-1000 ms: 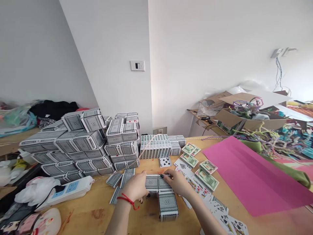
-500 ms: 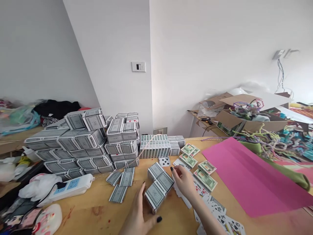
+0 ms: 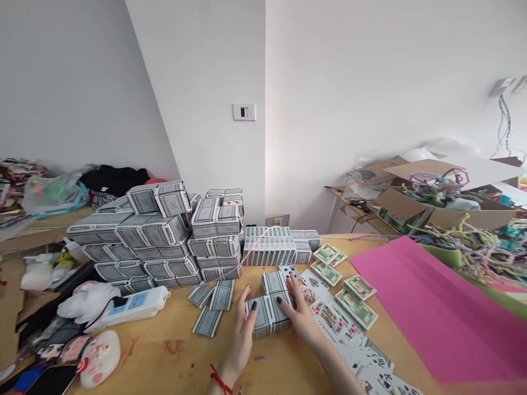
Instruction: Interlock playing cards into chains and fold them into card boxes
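Several box-like blocks folded from grey-backed playing cards (image 3: 274,282) stand pressed together on the table before me. My left hand (image 3: 241,337) grips their left side, with the thumb on top of the front-left block (image 3: 261,321). From the right, my right hand (image 3: 303,321) holds the same group, its thumb over the front-right block and its fingers along the far side. Left of them lie a few loose face-down cards (image 3: 207,321). Face-up cards (image 3: 332,317) are spread beyond my right hand, partly hidden under the forearm.
Tall stacks of similar card blocks (image 3: 154,236) rise behind on the left. A row of card packs (image 3: 269,247) stands at the back. Green card piles (image 3: 356,307) and a pink sheet (image 3: 436,312) lie right. A white power strip (image 3: 140,307) sits left.
My right hand has come down onto the right side of the blocks, and my left hand has closed against their left side. The front block now sits squarely beside its neighbour. The view has shifted left.
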Demonstrator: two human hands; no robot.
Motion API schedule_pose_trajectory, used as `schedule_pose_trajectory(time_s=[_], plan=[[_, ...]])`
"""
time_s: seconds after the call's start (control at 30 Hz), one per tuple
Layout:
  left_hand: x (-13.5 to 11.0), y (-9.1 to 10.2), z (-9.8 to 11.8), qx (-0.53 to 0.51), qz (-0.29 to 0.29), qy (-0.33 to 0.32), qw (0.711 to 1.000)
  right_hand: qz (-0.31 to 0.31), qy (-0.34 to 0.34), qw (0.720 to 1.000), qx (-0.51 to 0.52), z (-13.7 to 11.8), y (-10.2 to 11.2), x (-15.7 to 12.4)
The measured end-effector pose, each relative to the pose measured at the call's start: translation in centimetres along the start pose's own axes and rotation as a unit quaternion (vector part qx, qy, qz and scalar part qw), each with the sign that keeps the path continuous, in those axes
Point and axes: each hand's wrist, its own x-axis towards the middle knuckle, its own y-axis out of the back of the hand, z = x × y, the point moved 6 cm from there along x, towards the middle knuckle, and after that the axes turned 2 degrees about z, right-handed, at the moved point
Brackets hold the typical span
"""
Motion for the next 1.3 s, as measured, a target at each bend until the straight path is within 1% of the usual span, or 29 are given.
schedule_pose_trajectory(time_s=[0.07,0.13,0.17,0.4,0.5,0.6,0.73,0.8,0.87,0.93,1.0,1.03,1.07,1.13,1.2,1.3], plan=[[0.1,-0.4,-1.0,0.0,0.062,0.026,0.998,-0.006,0.0,1.0,-0.025,0.0,-0.2,-0.1],[0.4,-0.8,-1.5,0.009,0.095,0.039,0.995,-0.019,-0.007,0.999,-0.039,0.0,-0.6,-0.3],[0.6,-0.9,-1.6,0.013,0.1,0.041,0.994,-0.024,-0.011,0.999,-0.044,-0.1,-0.8,-0.4],[1.7,-0.8,-0.8,0.029,0.084,0.026,0.996,-0.02,-0.008,0.995,-0.095,-0.5,-1.2,-1.0],[1.7,-0.8,-0.6,0.045,0.069,0.019,0.996,-0.022,-0.013,0.995,-0.092,-0.5,-1.3,-1.0],[1.6,-1.0,-0.5,0.074,0.058,0.022,0.995,-0.009,-0.017,0.996,-0.092,-0.6,-1.3,-1.1],[1.5,-1.2,-0.3,0.099,0.068,0.005,0.993,0.008,0.0,0.995,-0.099,-1.0,-1.3,-1.6],[1.6,-0.9,-0.1,0.097,0.092,-0.02,0.991,0.014,0.006,0.995,-0.103,-1.1,-1.4,-2.4],[1.7,0.0,-0.2,0.081,0.144,-0.042,0.985,0.019,0.0,0.994,-0.108,-1.1,-1.6,-3.6],[1.9,1.4,-0.6,0.055,0.208,-0.038,0.976,-0.005,-0.008,0.995,-0.103,-1.2,-2.3,-4.9],[2.1,2.6,-1.3,0.034,0.248,-0.02,0.968,-0.037,-0.004,0.996,-0.084,-1.6,-3.2,-5.5],[2.2,3.1,-1.4,0.033,0.266,-0.02,0.963,-0.045,0.004,0.997,-0.066,-1.8,-3.5,-5.4],[2.2,3.6,-1.6,0.031,0.279,-0.019,0.96,-0.038,0.012,0.998,-0.049,-2.1,-3.5,-5.0],[2.2,4.0,-1.7,0.027,0.286,-0.013,0.958,0.001,0.015,0.999,-0.039,-2.1,-2.9,-3.4],[2.1,3.8,-1.8,0.027,0.27,-0.008,0.962,0.037,0.013,0.999,-0.035,-1.6,-1.9,-1.6],[2.1,3.0,-1.6,0.029,0.226,-0.008,0.974,0.06,0.009,0.998,-0.023,-0.6,-0.5,0.3]])
